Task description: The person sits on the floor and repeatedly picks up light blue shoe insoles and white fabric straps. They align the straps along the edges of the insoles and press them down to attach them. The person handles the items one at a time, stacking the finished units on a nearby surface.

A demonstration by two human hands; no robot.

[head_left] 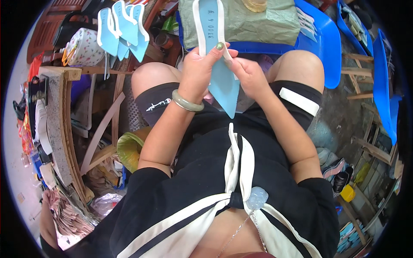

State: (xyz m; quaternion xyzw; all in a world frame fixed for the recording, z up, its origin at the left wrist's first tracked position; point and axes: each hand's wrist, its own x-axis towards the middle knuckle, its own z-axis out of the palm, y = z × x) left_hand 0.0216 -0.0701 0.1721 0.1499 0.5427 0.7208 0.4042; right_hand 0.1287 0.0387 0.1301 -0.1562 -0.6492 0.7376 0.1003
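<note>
A light blue, pointed shoe insole [224, 92] with a white strip along its edge is held above my lap, its tip toward me. My left hand [200, 71] is closed round its left side, the thumb with a green nail pressed on the blue face. On the opposite edge my right hand [248, 77] pinches the white strip between thumb and fingers. The fingers beneath the insole are partly hidden. Several similar blue insoles [124, 30] with white edging lie in an overlapping pile at the upper left.
Beyond my knees a greenish cloth [241, 26] covers a blue surface, with a blue plastic chair [325, 47] at its right. More edged insoles [306, 23] lie there. At left stand a flowered container [86, 47] and a wooden bench [64, 124]. Another person's forearm [48, 221] is at lower left.
</note>
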